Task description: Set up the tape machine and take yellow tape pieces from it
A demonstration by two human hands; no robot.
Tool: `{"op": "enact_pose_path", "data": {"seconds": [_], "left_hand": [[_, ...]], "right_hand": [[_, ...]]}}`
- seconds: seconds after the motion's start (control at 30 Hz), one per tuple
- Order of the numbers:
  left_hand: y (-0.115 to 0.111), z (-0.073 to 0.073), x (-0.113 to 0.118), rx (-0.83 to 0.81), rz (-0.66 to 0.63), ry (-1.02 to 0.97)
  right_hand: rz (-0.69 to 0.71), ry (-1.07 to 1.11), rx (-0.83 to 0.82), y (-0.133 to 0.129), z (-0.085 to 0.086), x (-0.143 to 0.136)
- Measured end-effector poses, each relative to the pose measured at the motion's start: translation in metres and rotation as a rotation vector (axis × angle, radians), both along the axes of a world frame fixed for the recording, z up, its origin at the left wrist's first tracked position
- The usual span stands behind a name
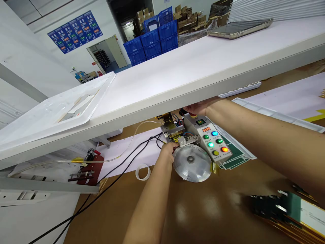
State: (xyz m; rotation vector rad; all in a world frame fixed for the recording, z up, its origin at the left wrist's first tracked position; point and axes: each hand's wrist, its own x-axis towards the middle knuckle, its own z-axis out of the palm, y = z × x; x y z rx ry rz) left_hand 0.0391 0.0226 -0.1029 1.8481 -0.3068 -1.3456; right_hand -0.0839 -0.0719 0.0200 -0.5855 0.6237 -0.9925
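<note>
My left hand (168,150) is touching the machine (197,130); my right hand (200,107) is sitting below the shelf's (162,83) edge. Can't tell either grip.

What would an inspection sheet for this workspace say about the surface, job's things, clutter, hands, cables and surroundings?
Surface: brown tabletop below a white shelf.
Job's things: machine with lit buttons; clear disc at its front; green boards beside it.
Clutter: white ring on the tabletop's side of the machine; phone on the shelf.
Hands: left hand at the machine's front metalwork; right hand near its top, partly hidden by the shelf edge; grips unclear.
Cables: black cables running from the machine toward lower left.
Surroundings: stacked blue crates; blue wall poster.
</note>
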Motion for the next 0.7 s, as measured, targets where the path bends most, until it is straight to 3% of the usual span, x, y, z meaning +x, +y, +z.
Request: {"op": "enact_pose_path", "data": {"seconds": [0.7], "left_hand": [[0.007,0.000,-0.012,-0.021,-0.005,-0.260]], "right_hand": [[-0.018,0.067,-0.009,0.001,0.001,0.000]]}}
